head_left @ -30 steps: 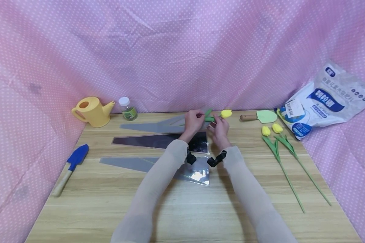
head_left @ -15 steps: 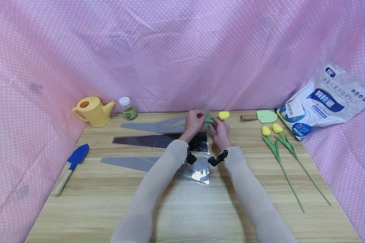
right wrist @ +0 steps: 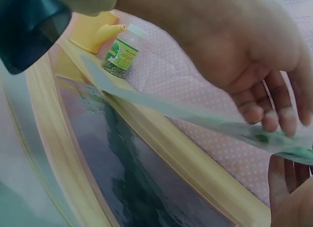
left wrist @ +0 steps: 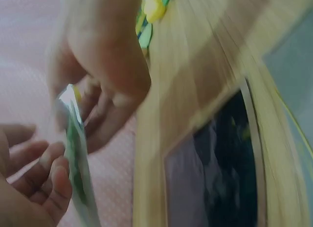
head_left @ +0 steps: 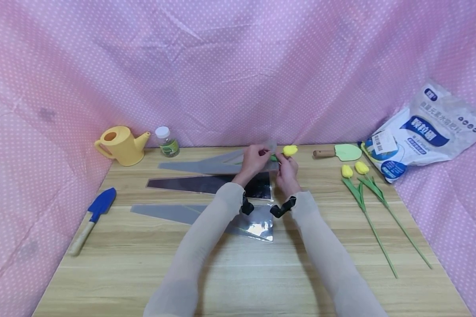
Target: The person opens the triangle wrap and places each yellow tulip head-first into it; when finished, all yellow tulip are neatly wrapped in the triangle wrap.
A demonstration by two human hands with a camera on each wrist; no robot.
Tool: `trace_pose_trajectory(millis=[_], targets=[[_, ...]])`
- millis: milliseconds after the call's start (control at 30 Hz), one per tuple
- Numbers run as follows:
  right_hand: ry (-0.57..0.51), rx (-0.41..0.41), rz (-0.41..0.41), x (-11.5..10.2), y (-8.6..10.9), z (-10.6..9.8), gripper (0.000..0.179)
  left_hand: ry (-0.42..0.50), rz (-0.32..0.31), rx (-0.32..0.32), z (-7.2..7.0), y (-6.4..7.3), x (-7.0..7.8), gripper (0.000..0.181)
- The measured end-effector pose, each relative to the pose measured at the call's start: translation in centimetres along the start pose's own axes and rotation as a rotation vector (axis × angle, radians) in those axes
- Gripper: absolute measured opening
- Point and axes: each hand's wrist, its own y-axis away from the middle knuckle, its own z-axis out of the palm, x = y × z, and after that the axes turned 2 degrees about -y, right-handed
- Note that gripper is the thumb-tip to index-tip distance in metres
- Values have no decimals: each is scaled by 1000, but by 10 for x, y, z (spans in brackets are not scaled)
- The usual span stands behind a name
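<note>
A: What is being done here?

B: It looks as if a yellow flower [head_left: 290,150] is being put into a long clear bag [head_left: 206,167] at the back of the table [head_left: 238,281]. Green is seen through the bag, but the yellow top is left outside, by the wide end.

A: And the hands?

B: The bag's edge is pinched by the left hand [head_left: 254,159], finger and thumb together. The flower seems to be held just under its top by the right hand [head_left: 288,173], fingers curled in. Whether some bag is pinched there too cannot be told.

A: What is needed next?

B: Probably the wide end should be held apart and the stem slid in straight, so the leaves are not caught.

A: How would it all feel?

B: The bag looks thin and slippery, like a long pointy triangle, and might be creased easily. The flower's top is shaped like an egg. Nearer, a shiny dark bag [head_left: 210,184] and another clear bag [head_left: 162,212] are laid flat. Two spare flowers [head_left: 358,195] with skinny stems are laid at the right.
</note>
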Motion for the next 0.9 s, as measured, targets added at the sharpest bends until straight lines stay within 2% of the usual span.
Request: trace_pose_trajectory(millis=[167, 267, 333, 400, 533, 633, 733, 900], targets=[[-32, 19, -39, 0, -2, -1, 9, 25, 6, -73, -9, -2, -19, 30], [-47, 29, -50, 0, -3, -3, 8, -15, 47, -89, -18, -5, -32, 35], [-53, 36, -51, -1, -3, -4, 7, -54, 79, -122, -24, -7, -40, 47], [-63, 36, -47, -1, -4, -5, 7, -120, 111, -182, -29, -10, -49, 66], [-57, 40, -51, -1, -4, -6, 6, -304, 163, -358, -37, -15, -63, 109], [-73, 35, -41, -1, -4, -7, 7, -424, 201, -436, -39, -15, -68, 122], [-118, 22, -3, -3, -2, -8, 7, -483, 217, -446, -39, -14, -70, 120], [-214, -21, 59, -6, 0, -11, 9, -524, 222, -400, -33, -11, -70, 110]])
